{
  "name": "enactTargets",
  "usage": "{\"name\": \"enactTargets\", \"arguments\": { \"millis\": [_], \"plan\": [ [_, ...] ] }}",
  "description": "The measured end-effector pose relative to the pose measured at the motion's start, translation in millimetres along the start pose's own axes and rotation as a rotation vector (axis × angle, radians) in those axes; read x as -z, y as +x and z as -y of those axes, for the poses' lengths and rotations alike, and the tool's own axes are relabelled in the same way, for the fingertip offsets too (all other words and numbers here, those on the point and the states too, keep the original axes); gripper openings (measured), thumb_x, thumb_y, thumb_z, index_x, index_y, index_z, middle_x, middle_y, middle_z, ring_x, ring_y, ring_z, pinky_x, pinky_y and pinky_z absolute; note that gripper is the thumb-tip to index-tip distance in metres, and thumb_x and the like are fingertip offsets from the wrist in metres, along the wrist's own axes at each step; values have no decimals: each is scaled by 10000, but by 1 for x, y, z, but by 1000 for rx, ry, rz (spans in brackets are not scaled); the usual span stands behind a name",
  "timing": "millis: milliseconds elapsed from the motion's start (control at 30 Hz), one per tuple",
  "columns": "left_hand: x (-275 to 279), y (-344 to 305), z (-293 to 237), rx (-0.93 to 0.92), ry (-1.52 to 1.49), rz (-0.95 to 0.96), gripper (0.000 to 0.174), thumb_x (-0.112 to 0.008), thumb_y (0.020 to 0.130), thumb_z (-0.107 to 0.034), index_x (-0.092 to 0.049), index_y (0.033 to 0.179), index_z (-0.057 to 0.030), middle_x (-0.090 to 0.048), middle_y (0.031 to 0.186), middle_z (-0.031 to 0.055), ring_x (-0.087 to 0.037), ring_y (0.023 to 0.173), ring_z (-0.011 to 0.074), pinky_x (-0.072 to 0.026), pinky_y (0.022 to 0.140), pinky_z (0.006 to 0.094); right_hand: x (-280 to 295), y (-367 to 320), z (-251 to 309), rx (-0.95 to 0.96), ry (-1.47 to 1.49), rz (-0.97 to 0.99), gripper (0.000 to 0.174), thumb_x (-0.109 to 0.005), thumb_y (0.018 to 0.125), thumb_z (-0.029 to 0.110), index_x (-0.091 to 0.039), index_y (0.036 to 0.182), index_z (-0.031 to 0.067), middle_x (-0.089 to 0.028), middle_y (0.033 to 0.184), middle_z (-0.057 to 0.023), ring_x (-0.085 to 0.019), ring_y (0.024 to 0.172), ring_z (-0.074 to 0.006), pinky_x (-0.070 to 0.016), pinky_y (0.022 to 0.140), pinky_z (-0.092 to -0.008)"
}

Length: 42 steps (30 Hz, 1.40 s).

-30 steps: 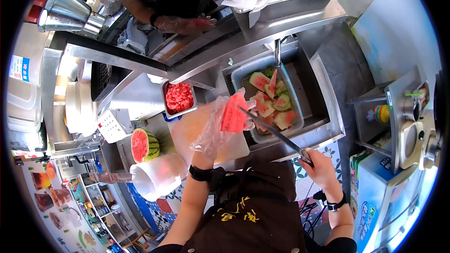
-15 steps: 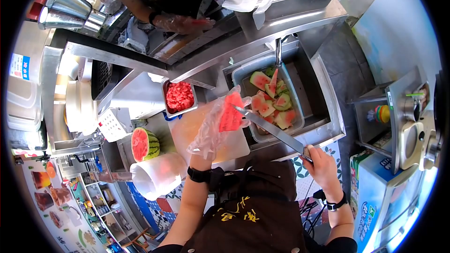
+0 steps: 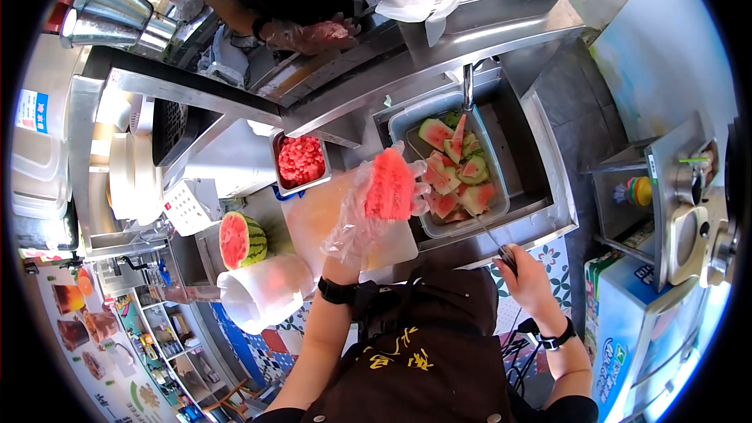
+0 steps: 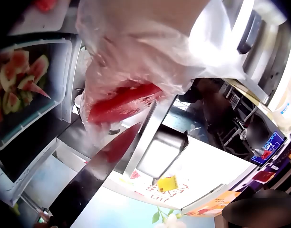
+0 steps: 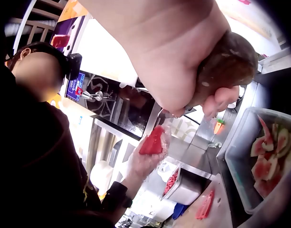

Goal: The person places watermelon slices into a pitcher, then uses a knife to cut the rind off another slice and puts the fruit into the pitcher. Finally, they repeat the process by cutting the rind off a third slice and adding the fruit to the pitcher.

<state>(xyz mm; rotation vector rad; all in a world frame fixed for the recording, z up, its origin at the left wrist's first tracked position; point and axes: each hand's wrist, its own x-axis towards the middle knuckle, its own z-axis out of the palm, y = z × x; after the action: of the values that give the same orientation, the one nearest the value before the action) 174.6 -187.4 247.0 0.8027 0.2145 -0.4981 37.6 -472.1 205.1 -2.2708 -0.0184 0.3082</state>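
Note:
My left hand [image 3: 366, 205], in a loose clear plastic glove, holds a red peeled piece of watermelon [image 3: 389, 183] up over the white cutting board [image 3: 317, 218]. In the left wrist view the gloved fingers [image 4: 136, 52] wrap the watermelon piece [image 4: 121, 102], and the knife blade [image 4: 95, 173] lies just below it. My right hand [image 3: 521, 272] grips the knife handle [image 3: 507, 257]; the blade [image 3: 486, 231] points over the grey bin [image 3: 401, 127] of watermelon rinds. The right wrist view shows the fingers [image 5: 221, 102] curled round the brown handle [image 5: 228, 64].
A metal pan of watermelon cubes [image 3: 299, 162] stands behind the board. A half watermelon [image 3: 241, 241] and a white jug [image 3: 262, 294] sit at the left. A tap [image 3: 467, 86] hangs over the sink. Another person's gloved hand [image 3: 309, 35] works at the far counter.
The knife has drawn back from the watermelon piece and swung down toward me, over the rind bin. My left hand has raised the piece a little.

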Motion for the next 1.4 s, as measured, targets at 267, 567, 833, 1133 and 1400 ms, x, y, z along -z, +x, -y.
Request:
{"name": "enactTargets", "arguments": {
  "millis": [267, 567, 833, 1133, 1400],
  "plan": [
    [27, 5, 8, -75, 102, -80, 649, -496, 1001, -452, -357, 1476, -34, -524, 1377, 241, -619, 1123, 375, -541, 877, 463, 6, 3, 6, 189, -188, -70, 330, -712, 884, 275, -579, 1080, 45, -607, 766, -120, -630, 636, -325, -498, 537, -396],
    [42, 0, 11, -203, 302, -64, 553, -480, 1031, -309, -371, 1479, -4, -512, 1409, 191, -574, 1214, 313, -498, 988, 427, 13, 3, 9, 212, -342, -119, 442, -754, 808, 212, -585, 1175, 33, -576, 788, -99, -618, 627, -288, -488, 532, -379],
    [16, -4, -4, -255, 547, -21, 476, -429, 1061, -218, -371, 1494, -30, -458, 1473, 107, -514, 1289, 243, -501, 1004, 387, 17, 3, 9, 216, -410, -144, 514, -781, 734, 174, -586, 1190, 37, -547, 802, -88, -601, 642, -273, -476, 549, -369],
    [17, -8, -4, -239, 446, 3, 573, -469, 1041, -331, -340, 1500, -12, -514, 1404, 171, -544, 1258, 266, -504, 1001, 391, 12, 7, 10, 220, -343, -154, 467, -776, 776, 202, -594, 1174, 38, -559, 780, -88, -609, 633, -273, -477, 535, -369],
    [-3, -5, -11, -58, 58, 53, 764, -531, 973, -494, -281, 1516, -19, -527, 1372, 237, -578, 1202, 368, -518, 955, 523, 4, 9, 9, 189, -160, -109, 354, -752, 847, 242, -607, 1110, 54, -600, 789, -95, -637, 664, -305, -496, 541, -383]
  ]
}}
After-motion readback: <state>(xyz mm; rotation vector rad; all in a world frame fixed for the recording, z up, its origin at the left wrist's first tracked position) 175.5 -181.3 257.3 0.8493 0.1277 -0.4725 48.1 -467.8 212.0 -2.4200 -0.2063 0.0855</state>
